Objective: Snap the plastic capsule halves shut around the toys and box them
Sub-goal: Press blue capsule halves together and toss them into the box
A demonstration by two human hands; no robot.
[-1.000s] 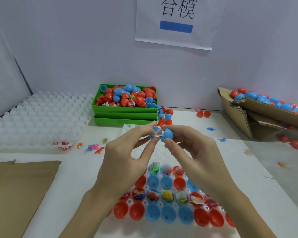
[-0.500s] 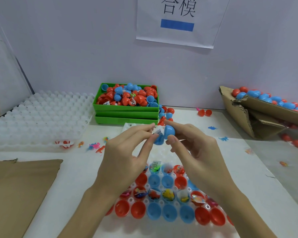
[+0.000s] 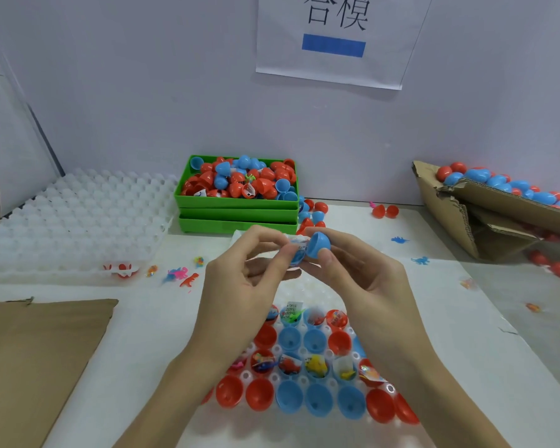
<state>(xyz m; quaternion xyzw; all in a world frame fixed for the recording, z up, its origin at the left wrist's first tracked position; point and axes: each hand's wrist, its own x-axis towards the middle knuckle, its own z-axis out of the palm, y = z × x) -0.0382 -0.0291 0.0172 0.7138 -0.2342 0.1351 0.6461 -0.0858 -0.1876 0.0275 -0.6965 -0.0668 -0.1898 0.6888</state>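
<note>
White table [image 3: 143,321], two green trays [image 3: 236,218]

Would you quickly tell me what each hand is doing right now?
Left hand: pinches the toy-filled capsule half.
Right hand: pinches the blue capsule half, not yet snapped on.

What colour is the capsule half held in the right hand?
Blue capsule half, in the right hand; head view.
</note>
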